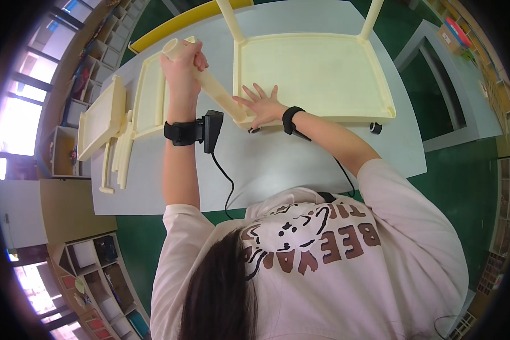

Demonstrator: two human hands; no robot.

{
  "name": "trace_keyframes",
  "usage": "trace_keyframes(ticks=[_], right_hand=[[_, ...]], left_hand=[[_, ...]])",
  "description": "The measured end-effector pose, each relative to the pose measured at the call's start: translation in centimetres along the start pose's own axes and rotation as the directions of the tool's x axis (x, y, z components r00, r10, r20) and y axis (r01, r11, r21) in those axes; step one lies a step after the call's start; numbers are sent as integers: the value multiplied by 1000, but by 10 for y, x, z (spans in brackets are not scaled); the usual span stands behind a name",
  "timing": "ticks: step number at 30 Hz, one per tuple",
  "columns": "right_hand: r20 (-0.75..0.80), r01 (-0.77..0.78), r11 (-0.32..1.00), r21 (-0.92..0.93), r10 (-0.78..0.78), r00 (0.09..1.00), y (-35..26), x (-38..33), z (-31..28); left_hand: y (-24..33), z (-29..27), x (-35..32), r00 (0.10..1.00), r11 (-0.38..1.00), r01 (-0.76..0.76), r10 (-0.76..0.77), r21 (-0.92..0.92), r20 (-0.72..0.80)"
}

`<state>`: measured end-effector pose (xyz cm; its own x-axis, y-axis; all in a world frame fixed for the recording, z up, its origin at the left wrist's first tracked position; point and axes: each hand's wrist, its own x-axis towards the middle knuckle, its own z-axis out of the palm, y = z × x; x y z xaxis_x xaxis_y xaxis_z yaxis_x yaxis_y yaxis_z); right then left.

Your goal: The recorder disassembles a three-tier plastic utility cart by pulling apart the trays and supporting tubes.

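Note:
A cream plastic shelf tray (317, 71) stands on small black caster wheels (375, 128). Its two far corners carry upright cream posts (229, 20). A third cream post (224, 97) rises from the near left corner, leaning left toward me. My left hand (181, 67) is wrapped round this post close to its upper end. With fingers spread, my right hand (262, 106) lies on the tray by the same corner, beside the post's foot. How the foot sits in the corner cannot be made out.
Another cream tray (151, 93) and a smaller one (103, 119) lie on the grey-white table (170, 195) at left. Loose cream poles (120, 156) rest beside them. A yellow board (187, 21) runs along the far edge. Black cables (230, 184) hang from my wrist straps.

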<state>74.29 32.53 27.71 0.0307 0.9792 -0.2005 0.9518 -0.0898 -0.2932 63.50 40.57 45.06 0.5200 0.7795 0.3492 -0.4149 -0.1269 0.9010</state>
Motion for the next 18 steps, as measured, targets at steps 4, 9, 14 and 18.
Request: trace_keyframes(ticks=[4, 9, 14, 18], right_hand=[[18, 4, 1000, 15, -4, 1000, -1, 0, 2], [5, 6, 1000, 28, -6, 1000, -2, 2, 0], [-7, -17, 999, 40, 17, 1000, 3, 1, -1], [-24, -10, 999, 52, 11, 1000, -5, 1, 1]], left_hand=[[-3, 2, -1, 985, 993, -66, 81, 101, -150], [-7, 8, 5, 932, 980, -113, 163, 166, -325], [-7, 12, 8, 984, 980, -90, 115, 179, -137], [-11, -25, 9, 867, 968, 130, -7, -213, 498]])
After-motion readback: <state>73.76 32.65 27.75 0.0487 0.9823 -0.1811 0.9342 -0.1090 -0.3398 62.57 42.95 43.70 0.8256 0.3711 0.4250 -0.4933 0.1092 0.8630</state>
